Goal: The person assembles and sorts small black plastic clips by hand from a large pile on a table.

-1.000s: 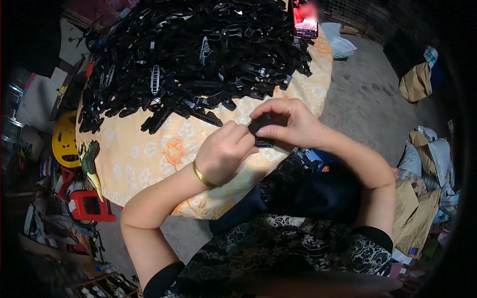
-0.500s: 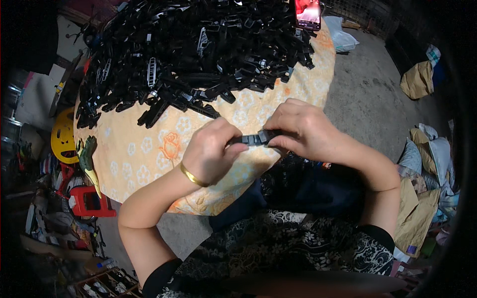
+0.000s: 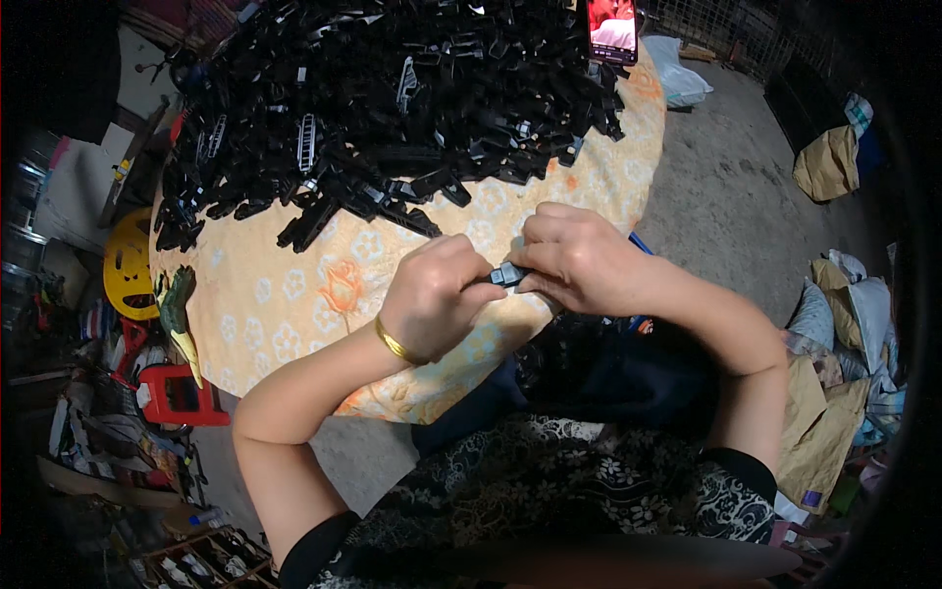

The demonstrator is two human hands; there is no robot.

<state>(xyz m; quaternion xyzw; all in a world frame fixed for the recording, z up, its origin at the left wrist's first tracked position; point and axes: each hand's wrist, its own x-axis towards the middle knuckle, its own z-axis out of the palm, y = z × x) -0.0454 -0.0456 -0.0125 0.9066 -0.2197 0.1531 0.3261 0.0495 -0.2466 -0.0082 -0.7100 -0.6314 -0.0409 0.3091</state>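
My left hand point(image 3: 432, 299) and my right hand point(image 3: 579, 260) meet above the near edge of the table. Between them they pinch a small black plastic part point(image 3: 506, 275), closed fingers at either end of it. Only its middle, with a greyish shine, shows; the fingertips cover the rest. Past my hands lies a big heap of black plastic parts point(image 3: 392, 108), several of them long and ladder-like. The nearest loose piece of the heap lies just beyond my left hand.
An orange-flowered cloth point(image 3: 265, 304) covers the round table. A lit phone point(image 3: 612, 29) stands at its far right edge, and a green and yellow pointed object point(image 3: 179, 319) at its left edge. Left are a red stool point(image 3: 182, 398) and a yellow round seat point(image 3: 130, 270); right, sacks point(image 3: 829, 162).
My hands have drawn closer together on the black plastic part, so less of it shows between them. My left hand has shifted slightly right. The heap looks the same.
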